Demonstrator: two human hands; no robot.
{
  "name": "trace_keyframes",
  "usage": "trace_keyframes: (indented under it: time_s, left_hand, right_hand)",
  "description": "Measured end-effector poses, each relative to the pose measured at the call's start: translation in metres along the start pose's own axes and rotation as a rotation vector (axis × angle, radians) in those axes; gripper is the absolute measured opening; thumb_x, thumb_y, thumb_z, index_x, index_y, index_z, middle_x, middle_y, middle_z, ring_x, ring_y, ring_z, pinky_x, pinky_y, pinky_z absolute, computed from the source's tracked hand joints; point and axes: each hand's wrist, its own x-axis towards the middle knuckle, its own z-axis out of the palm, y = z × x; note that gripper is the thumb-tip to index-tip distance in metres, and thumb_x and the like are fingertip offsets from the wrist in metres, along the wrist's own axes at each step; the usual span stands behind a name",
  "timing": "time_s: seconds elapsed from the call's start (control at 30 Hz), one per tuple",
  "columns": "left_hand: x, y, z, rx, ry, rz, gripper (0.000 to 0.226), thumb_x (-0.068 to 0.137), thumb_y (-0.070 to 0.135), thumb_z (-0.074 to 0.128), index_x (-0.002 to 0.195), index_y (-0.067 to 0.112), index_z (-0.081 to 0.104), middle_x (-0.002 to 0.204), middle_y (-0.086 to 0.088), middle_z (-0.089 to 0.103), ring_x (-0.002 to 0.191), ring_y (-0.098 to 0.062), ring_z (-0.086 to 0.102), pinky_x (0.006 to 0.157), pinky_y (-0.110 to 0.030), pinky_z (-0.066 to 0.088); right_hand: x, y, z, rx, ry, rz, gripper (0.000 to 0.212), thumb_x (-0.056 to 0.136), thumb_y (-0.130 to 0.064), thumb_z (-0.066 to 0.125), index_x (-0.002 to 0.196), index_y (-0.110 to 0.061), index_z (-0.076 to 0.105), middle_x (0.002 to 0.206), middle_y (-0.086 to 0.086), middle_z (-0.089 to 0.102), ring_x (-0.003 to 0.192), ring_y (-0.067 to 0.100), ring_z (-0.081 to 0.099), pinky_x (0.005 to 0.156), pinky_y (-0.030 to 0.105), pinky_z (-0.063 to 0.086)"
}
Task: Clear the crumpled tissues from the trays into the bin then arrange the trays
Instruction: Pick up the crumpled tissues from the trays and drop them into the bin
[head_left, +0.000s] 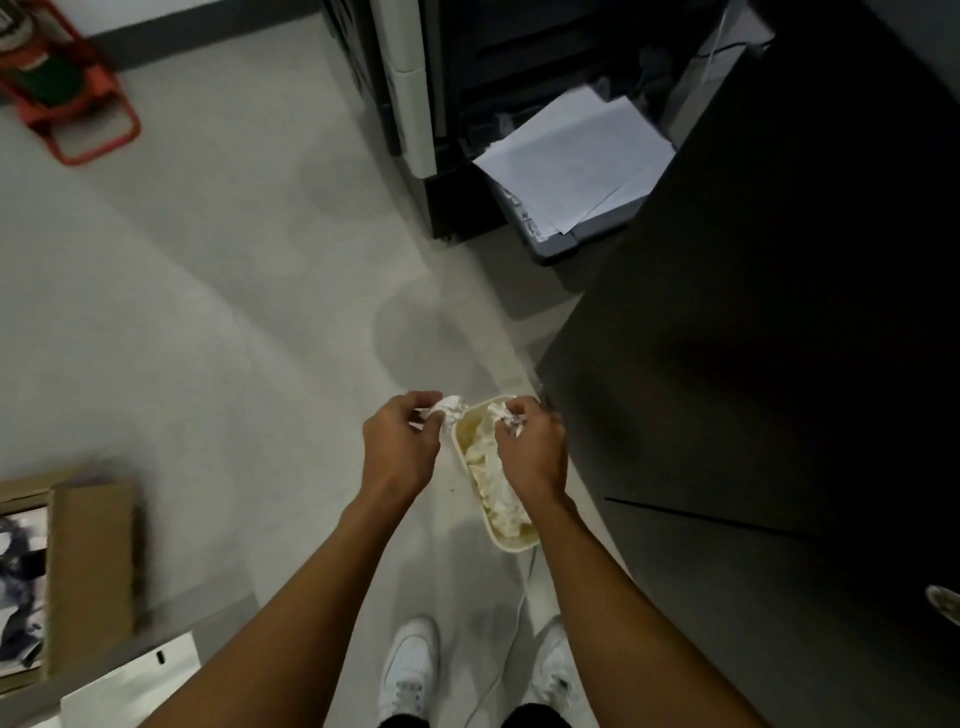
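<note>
While a person stands on the grey floor (208, 312), the left hand (400, 447) pinches a crumpled tissue (447, 413) just left of a cream tray (511, 543). The right hand (530, 447) clutches a second wad (501, 415) over the tray's far end. More tissues (488, 467) fill the tray, which sits beside the near corner of a dark surface (753, 364). White shoes (410, 665) show below.

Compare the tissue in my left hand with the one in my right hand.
The left-hand tissue is held just outside the left rim of the tray; the right-hand tissue is above the tray. The left-hand tissue looks like a separate wad; the right-hand tissue seems to join the pile in the tray. Both are white and crumpled.
</note>
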Motion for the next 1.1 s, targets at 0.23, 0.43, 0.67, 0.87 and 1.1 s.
trace_keyframes:
  time_s: [0.23,0.43,0.67,0.87,1.1]
  left_hand:
    - [0.021,-0.029,0.017,0.053,-0.025,0.043,0.020,0.093,0.023,0.072,0.112,0.019,0.076,0.104,0.008,0.073,0.087,-0.002,0.065,0.075,-0.014,0.048]
    - [0.025,-0.029,0.049,0.128,-0.143,0.011,0.030,0.092,0.027,0.074,0.118,0.013,0.073,0.109,0.001,0.073,0.094,-0.017,0.069,0.079,-0.017,0.046]
    - [0.002,-0.031,0.050,0.462,-0.418,-0.070,0.053,0.098,0.028,0.065,0.143,0.003,0.051,0.140,-0.018,0.060,0.128,-0.034,0.057,0.106,-0.036,0.041]
    - [-0.026,0.016,0.003,0.352,-0.409,-0.046,0.038,0.098,0.031,0.063,0.131,0.012,0.063,0.123,-0.007,0.071,0.112,-0.021,0.067,0.093,-0.024,0.043]
    - [-0.067,0.111,-0.071,0.284,-0.412,0.061,0.029,0.098,0.023,0.062,0.123,0.014,0.069,0.118,-0.003,0.073,0.099,-0.015,0.067,0.086,-0.022,0.045]
  right_hand:
    - [0.014,0.021,0.015,-0.070,-0.085,0.123,0.052,0.098,-0.018,0.063,0.147,-0.025,0.050,0.141,0.009,0.058,0.125,0.032,0.058,0.101,0.040,0.053]
    - [0.008,0.047,-0.023,-0.056,-0.054,0.064,0.041,0.097,-0.011,0.062,0.136,-0.022,0.058,0.130,0.002,0.064,0.103,0.008,0.046,0.060,0.000,0.030]
    - [-0.011,0.058,-0.057,0.007,-0.084,0.137,0.037,0.095,-0.008,0.063,0.130,-0.020,0.061,0.124,0.002,0.066,0.098,0.007,0.053,0.067,0.004,0.037]
    - [-0.050,0.011,-0.092,0.038,-0.091,0.112,0.035,0.093,-0.011,0.063,0.127,-0.022,0.062,0.111,-0.003,0.066,0.110,0.015,0.058,0.085,0.019,0.039]
    - [-0.114,-0.070,-0.158,0.102,-0.050,0.093,0.034,0.093,-0.011,0.061,0.126,-0.021,0.065,0.118,0.001,0.067,0.097,0.013,0.059,0.083,0.021,0.044]
